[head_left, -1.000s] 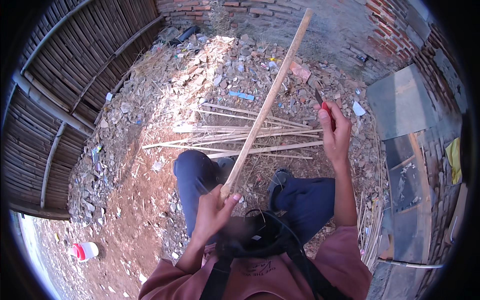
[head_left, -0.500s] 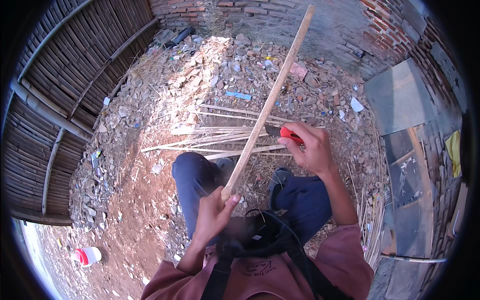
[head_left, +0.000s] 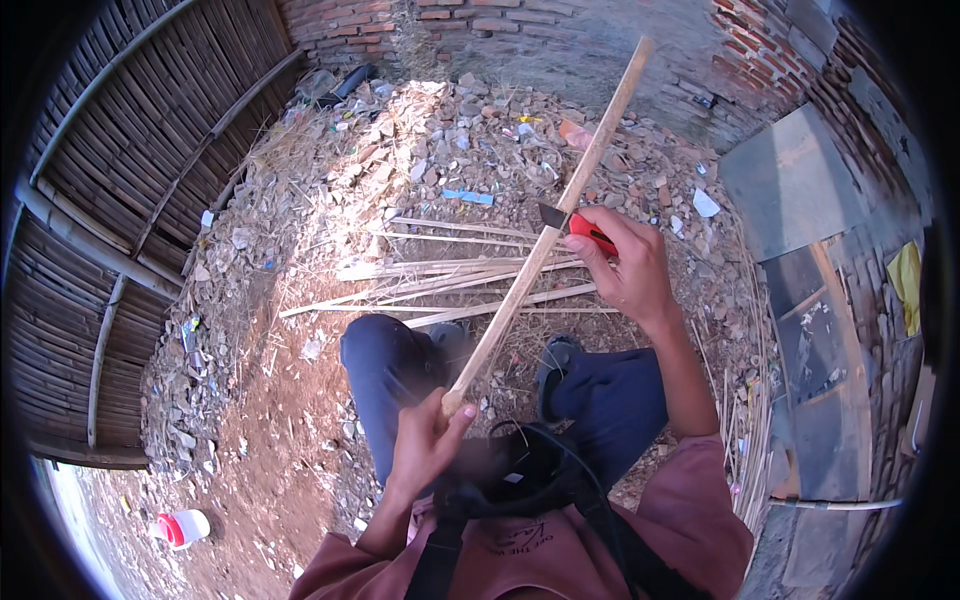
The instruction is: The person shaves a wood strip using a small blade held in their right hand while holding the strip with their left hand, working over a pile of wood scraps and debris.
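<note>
My left hand (head_left: 428,436) is closed around the near end of a long, flat bamboo strip (head_left: 510,307), which slants up and away to the right. In my right hand (head_left: 632,265) is a red-handled utility knife (head_left: 592,234), gripped between thumb and fingers. The dark knife blade (head_left: 552,215) lies across the strip a little past its middle. A paler stretch of the strip begins just on the near side of the blade. Beneath, several pale split bamboo strips (head_left: 450,283) lie on the ground in front of my feet.
Rubble (head_left: 470,140) and litter cover the ground ahead, up to a brick wall (head_left: 480,25). A woven bamboo wall (head_left: 100,250) stands on the left. A red-and-white plastic container (head_left: 184,528) sits at lower left. More thin strips (head_left: 748,430) lie along the right, beside grey panels (head_left: 800,185).
My right hand has moved slightly up and right, and the knife blade now lies across the strip, farther along it. The strip's far end has dropped a little to the right.
</note>
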Demonstrator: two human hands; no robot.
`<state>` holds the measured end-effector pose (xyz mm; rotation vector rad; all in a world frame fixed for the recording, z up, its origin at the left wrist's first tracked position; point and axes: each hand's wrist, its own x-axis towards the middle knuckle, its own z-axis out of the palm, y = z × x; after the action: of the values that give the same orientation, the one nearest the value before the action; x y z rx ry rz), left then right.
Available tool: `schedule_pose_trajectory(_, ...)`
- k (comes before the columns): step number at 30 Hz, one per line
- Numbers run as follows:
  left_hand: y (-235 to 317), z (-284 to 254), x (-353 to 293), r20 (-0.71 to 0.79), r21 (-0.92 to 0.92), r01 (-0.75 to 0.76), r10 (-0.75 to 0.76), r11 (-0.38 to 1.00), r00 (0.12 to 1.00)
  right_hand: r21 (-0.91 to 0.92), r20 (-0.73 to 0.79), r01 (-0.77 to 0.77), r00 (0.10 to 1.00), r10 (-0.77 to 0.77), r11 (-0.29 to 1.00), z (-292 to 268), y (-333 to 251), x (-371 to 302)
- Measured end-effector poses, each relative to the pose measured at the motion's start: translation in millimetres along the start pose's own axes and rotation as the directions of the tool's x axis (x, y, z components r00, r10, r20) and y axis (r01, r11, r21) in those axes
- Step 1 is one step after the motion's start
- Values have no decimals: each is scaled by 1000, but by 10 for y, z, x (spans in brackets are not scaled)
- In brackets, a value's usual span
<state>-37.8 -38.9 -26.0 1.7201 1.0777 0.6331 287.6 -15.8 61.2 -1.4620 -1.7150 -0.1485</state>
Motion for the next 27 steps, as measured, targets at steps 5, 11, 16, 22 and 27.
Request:
schedule_pose_trajectory(5, -19, -14, -27, 30, 10, 53, -53, 999, 998, 0, -62, -17, 998, 17, 1000, -90, 164, 122)
schedule_pose_trajectory(11, -77, 3, -58, 23, -40, 25, -24, 999, 999, -59, -11, 1, 1000, -2, 998, -110, 251, 264)
schedule_pose_trajectory(16, -1, 7, -15, 5, -85, 48, -48, 995, 999, -80, -23, -10, 1000, 8, 997, 0, 382, 373)
schedule_pose_trajectory(22, -150, 29, -102, 30, -63, 110, -108, 992, 994, -113, -147, -223, 967, 206, 968, -149, 1175, 823)
schedule_pose_trajectory(27, -192, -25, -145, 14, -71, 151, -150, 986, 989, -159, -257, -373, 910, 326, 914, -270, 2106, 1224)
